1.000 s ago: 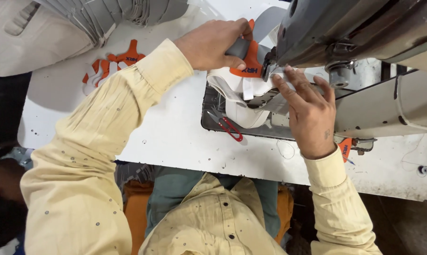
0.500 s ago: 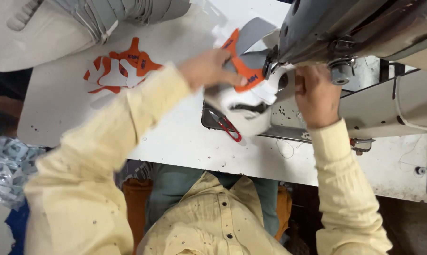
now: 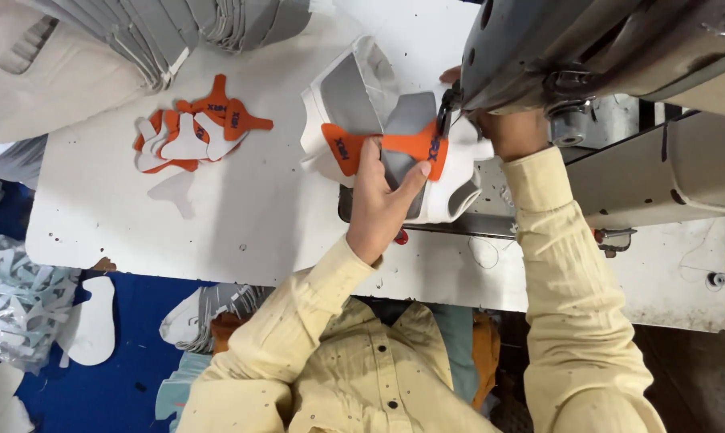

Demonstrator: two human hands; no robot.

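- A white work table (image 3: 242, 232) is spreading under a grey sewing machine (image 3: 587, 48).
- Grey cut pieces (image 3: 178, 32) are stacking at its far edge.
- A heap of orange and white patches (image 3: 194, 132) is lying on open tabletop.
- The left hand (image 3: 382, 196) is pinching the orange patch (image 3: 386, 146) onto the white and grey shoe upper (image 3: 354, 96) beside the needle.
- The right hand (image 3: 511, 132) is sitting half hidden under the machine, grip unreadable.

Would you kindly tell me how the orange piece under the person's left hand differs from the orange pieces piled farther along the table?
The orange piece lies spread flat on a grey and white shoe upper, pinned by the left hand at the sewing machine. The orange pieces in the pile lie loose, overlapping, untouched, on the white table. Both share one winged shape and colour.
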